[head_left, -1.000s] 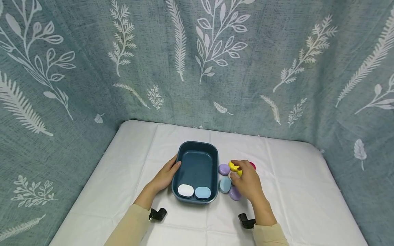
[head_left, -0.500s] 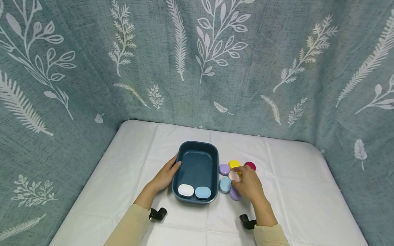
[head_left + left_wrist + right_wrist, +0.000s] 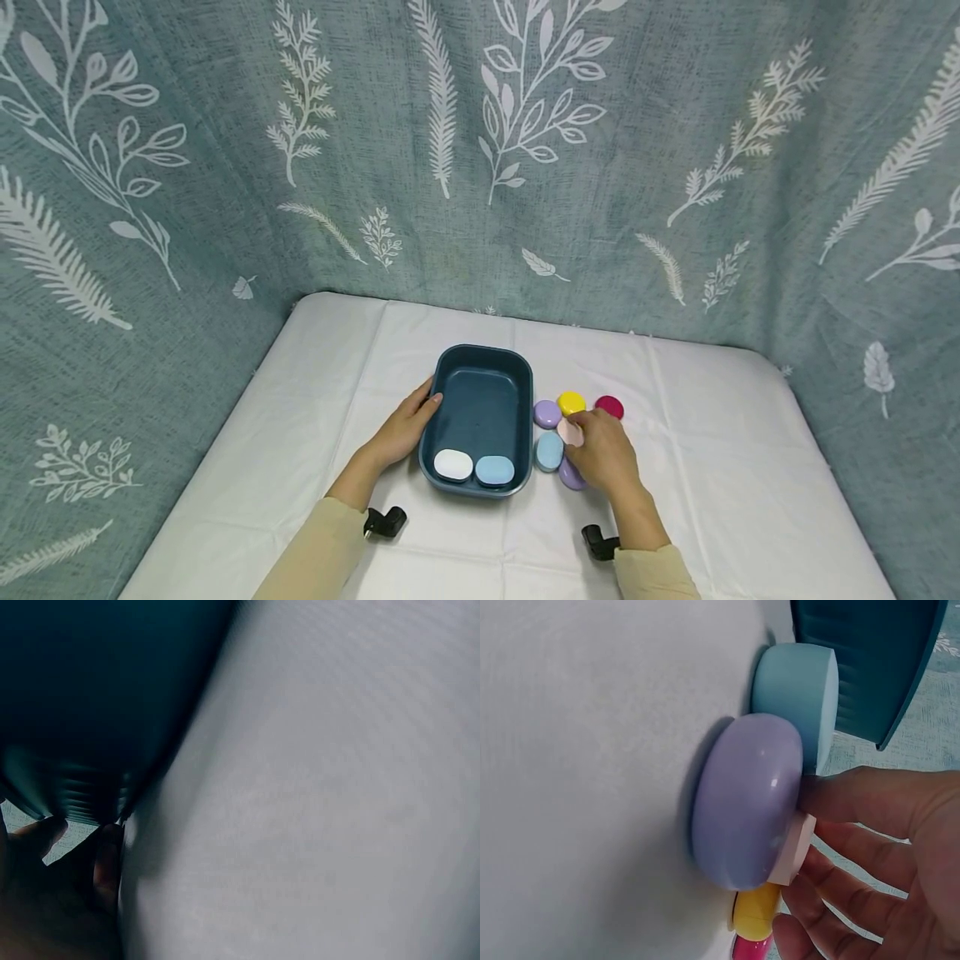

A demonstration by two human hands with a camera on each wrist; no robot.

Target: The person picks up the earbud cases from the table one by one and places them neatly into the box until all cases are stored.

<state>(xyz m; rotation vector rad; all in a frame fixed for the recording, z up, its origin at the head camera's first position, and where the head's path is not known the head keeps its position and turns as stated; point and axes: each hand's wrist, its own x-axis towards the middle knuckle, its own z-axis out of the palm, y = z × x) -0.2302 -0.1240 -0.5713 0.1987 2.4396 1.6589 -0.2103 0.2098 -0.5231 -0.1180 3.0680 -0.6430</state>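
A teal curtain printed with white leaves hangs behind and beside a table covered in white cloth. The person's right hand differs most from half a second ago: its thumb and forefinger, then spread more widely, are now narrow, holding the pink piece between them. A bit of yellow that showed under the forefinger then is now hidden by the hand.

The pink piece lies on the table to the right of the dark blue tray, in the place it had before. Around it are a yellow piece, a purple piece near the tray, a light blue piece and a second purple piece, partly covered by the hand. A red piece lies just beyond the knuckles.

The left hand grips the tray's left wall, thumb at the rim, as before. Inside the tray's near end, a white block and a light blue block sit side by side, unmoved.
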